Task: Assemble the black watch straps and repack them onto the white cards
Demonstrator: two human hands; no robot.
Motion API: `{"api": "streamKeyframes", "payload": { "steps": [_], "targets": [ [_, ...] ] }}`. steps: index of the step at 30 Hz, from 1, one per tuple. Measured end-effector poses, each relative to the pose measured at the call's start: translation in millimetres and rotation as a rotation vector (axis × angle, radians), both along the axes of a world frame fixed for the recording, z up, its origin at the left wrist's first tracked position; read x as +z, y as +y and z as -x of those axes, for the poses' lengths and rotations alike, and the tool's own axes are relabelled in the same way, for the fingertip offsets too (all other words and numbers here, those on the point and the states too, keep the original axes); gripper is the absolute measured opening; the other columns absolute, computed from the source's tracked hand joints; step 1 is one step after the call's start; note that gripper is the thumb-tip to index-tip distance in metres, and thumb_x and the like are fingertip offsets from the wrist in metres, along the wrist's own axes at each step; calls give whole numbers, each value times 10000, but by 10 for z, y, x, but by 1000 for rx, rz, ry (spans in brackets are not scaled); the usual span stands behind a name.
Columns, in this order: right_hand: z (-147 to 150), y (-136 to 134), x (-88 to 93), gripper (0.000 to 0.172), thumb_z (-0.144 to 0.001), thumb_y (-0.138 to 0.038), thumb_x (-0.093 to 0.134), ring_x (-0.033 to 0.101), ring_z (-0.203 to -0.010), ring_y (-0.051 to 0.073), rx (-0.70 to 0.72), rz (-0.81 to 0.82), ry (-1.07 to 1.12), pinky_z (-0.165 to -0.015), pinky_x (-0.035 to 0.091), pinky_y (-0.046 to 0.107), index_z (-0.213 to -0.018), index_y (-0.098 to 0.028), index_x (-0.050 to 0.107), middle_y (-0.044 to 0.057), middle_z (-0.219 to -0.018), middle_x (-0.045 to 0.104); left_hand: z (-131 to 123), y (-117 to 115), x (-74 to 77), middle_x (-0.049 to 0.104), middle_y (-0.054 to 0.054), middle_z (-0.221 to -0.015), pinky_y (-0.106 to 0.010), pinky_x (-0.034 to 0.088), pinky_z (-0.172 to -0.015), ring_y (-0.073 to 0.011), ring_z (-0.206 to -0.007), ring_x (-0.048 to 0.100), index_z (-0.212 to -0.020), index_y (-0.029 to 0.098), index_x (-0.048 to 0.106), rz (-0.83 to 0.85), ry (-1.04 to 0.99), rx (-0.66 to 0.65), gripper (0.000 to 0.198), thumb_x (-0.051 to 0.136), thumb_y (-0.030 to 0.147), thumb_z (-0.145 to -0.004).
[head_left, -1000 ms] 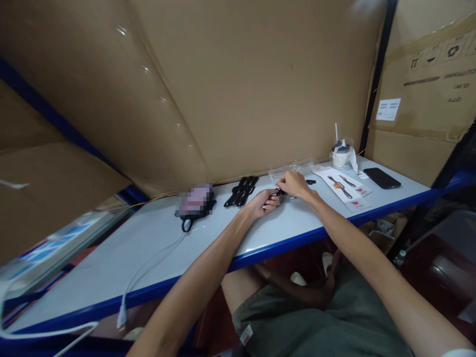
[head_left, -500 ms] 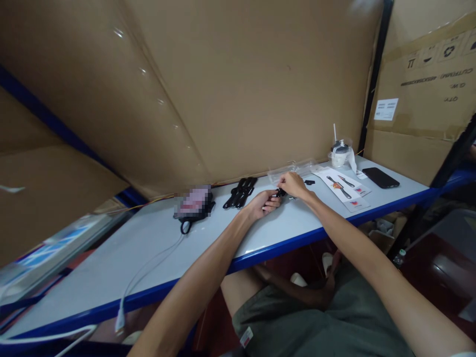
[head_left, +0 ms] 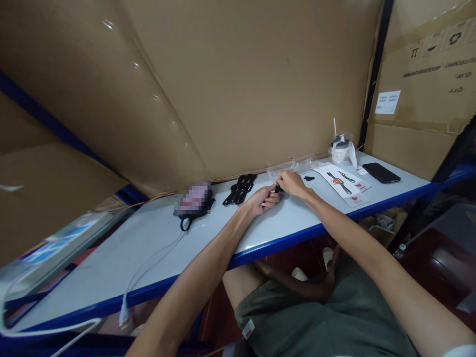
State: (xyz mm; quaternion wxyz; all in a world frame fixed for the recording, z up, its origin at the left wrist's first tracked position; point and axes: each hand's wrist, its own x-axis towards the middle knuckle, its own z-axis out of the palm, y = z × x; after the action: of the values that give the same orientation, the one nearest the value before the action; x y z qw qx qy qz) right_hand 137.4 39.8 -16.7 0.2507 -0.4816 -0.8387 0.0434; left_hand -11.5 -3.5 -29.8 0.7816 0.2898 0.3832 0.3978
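My left hand (head_left: 265,199) is closed, its fingers curled around a small black part (head_left: 277,188) above the table. Right beside it, my right hand (head_left: 292,182) pinches at the same part from the other side. Most of the part is hidden by my fingers, so its kind cannot be made out. To the left of my hands several black handle-shaped pieces (head_left: 240,190) lie side by side. A small flat black piece (head_left: 309,178) rests just right of my right hand. Behind my hands is a clear plastic bag (head_left: 293,164).
Printed cards (head_left: 340,181) showing black-handled tools lie to the right, near a black phone (head_left: 381,172) and a lidded cup (head_left: 338,150) with a straw. A dark pouch-like item (head_left: 191,210) and a white cable (head_left: 148,260) are at left. Cardboard (head_left: 238,89) walls the back.
Both hands stay together around the black part, and the fingers of my right hand have shifted slightly. The view has moved a little; the other objects lie where they were.
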Motion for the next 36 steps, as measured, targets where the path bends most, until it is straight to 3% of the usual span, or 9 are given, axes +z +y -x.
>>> {"api": "streamKeyframes", "payload": {
  "steps": [12, 18, 25, 36],
  "targets": [
    [-37, 42, 32, 257, -944, -287, 524, 681, -939, 199, 56, 2, 55, -749, 429, 241, -953, -215, 771, 75, -991, 773, -19, -14, 45, 262, 105, -560, -119, 89, -247, -23, -284, 249, -785, 208, 377, 1, 90, -40, 343, 322, 424, -1046],
    [-73, 56, 91, 232, -822, -184, 619, 679, -948, 183, 169, -3, 87, -794, 449, 229, -957, -251, 795, 13, -1000, 775, 3, 15, 22, 269, 102, -571, -115, 67, -258, -20, -286, 252, -790, 208, 377, 18, 44, -29, 308, 345, 377, -1046],
    [-59, 29, 102, 206, -839, -196, 628, 692, -921, 192, 144, -28, 43, -771, 457, 235, -940, -235, 804, 41, -959, 782, -3, 16, 24, 278, 98, -581, -114, 73, -262, -35, -299, 276, -823, 211, 401, 3, -16, -53, 198, 420, 296, -1002],
    [-50, 101, 69, 199, -828, -171, 636, 703, -877, 162, 128, 57, 180, -749, 458, 212, -924, -209, 807, 27, -924, 788, 23, 38, 12, 286, 86, -569, -147, 97, -241, -39, -297, 267, -734, 239, 285, 94, -33, -35, 239, 420, 165, -916]
  ]
}}
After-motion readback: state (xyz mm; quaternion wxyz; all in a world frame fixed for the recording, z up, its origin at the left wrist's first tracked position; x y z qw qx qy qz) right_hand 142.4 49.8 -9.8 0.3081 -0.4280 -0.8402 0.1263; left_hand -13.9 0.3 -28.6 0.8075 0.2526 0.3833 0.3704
